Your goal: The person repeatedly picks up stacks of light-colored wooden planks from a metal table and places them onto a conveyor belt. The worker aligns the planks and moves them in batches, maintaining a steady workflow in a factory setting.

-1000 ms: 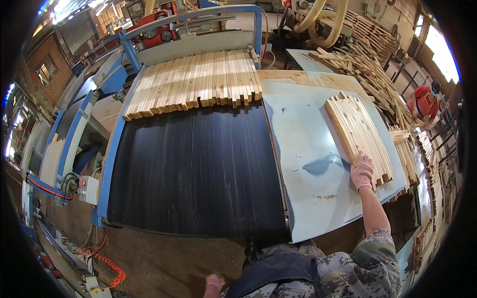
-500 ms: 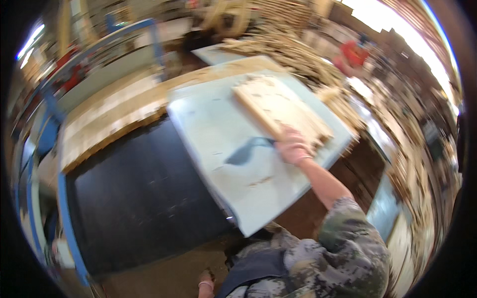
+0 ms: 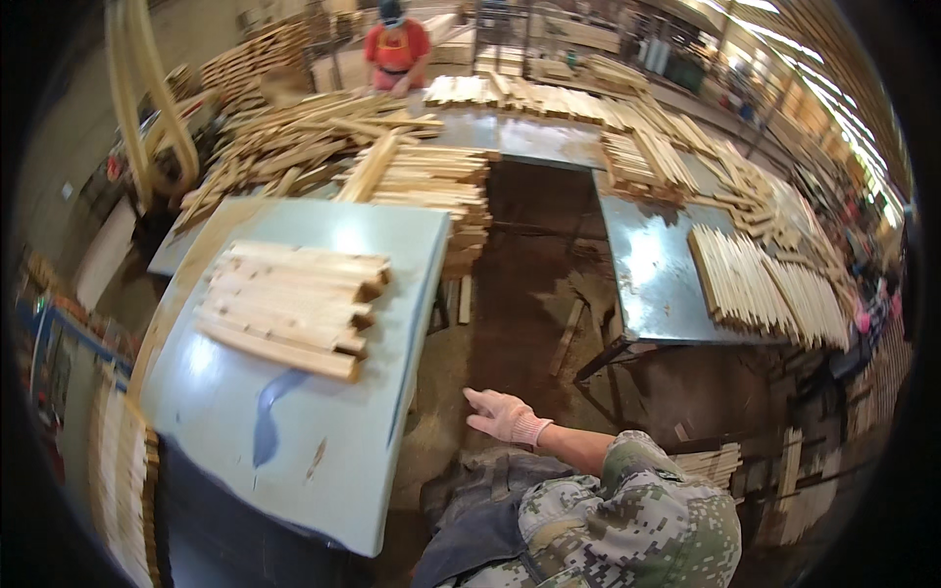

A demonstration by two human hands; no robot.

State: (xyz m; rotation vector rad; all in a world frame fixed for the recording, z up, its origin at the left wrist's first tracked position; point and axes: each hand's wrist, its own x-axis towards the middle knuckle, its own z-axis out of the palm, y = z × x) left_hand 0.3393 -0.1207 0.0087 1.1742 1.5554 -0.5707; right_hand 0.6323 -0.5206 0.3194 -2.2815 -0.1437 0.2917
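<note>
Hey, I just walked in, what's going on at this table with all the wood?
A person in a camouflage jacket stands at a pale blue table in a wood workshop. Their gloved right hand hangs open in the air beside the table edge, holding nothing. A stack of short wooden slats lies on the table, apart from the hand. The left hand is out of view. More slats cover a second table to the right, and another person in red works at the far end.
</note>
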